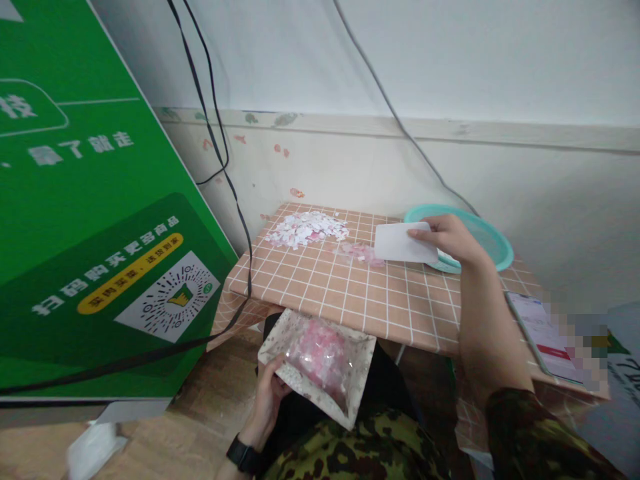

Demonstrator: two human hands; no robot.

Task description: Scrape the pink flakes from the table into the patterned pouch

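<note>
My right hand (447, 239) pinches a flat white card (403, 243) with rounded corners, held just above the table by the rim of a turquoise basket (503, 250). To the left of the card lies a small scatter of translucent pink pieces (357, 252). Farther left is a heap of small white paper-like bits (307, 228) with some pink among them. Below the table edge, my left hand (270, 387) grips the near-left side of a pale speckled tray-like pack (357, 407), holding it over my lap. Clear plastic and pink-and-white contents (320, 347) show in its middle.
A brown checked cloth covers the table (380, 293) against the wall. A phone (545, 337) lies at its right end. The large green panel (100, 220) stands on the left, with a black strap (240, 213) hanging past the table corner. White plastic (95, 450) lies on the floor.
</note>
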